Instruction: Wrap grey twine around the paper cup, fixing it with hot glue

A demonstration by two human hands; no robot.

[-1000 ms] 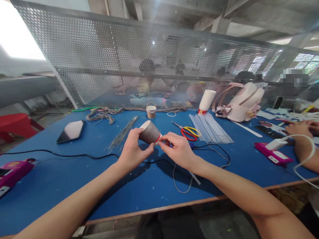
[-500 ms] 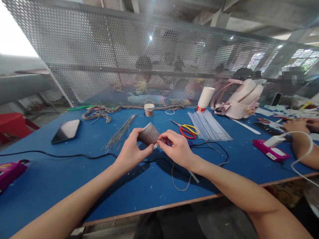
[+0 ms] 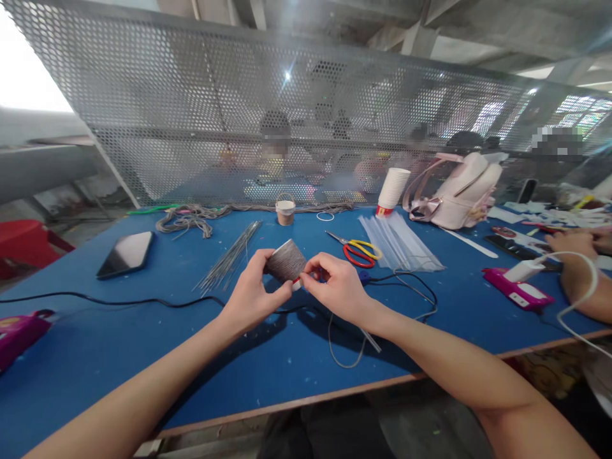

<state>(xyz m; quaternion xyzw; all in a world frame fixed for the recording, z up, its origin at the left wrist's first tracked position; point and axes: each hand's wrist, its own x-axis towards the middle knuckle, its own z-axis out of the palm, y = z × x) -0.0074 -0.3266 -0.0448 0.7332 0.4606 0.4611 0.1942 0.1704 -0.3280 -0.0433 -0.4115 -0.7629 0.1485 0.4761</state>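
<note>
Tilted between my hands is a paper cup wrapped in grey cord, with a strip of red and white showing at its lower end. My left hand is closed round the cup, thumb below and fingers behind. At the red end my right hand is pinched; what lies between its fingertips is too small to make out. A loop of thin grey cord hangs or lies below the right hand. A clear stick pokes out under that wrist. Behind the hand is a mostly hidden blue object on a black cable.
On the blue table lie thin wires, scissors, clear strips, a phone and grey cord. Behind are a small bucket, stacked cups and a backpack. A co-worker's hands are at right.
My right fingertips have shifted slightly at the cup's red end, and more of its red strip shows. The cup stays in my left hand, almost unmoved.
</note>
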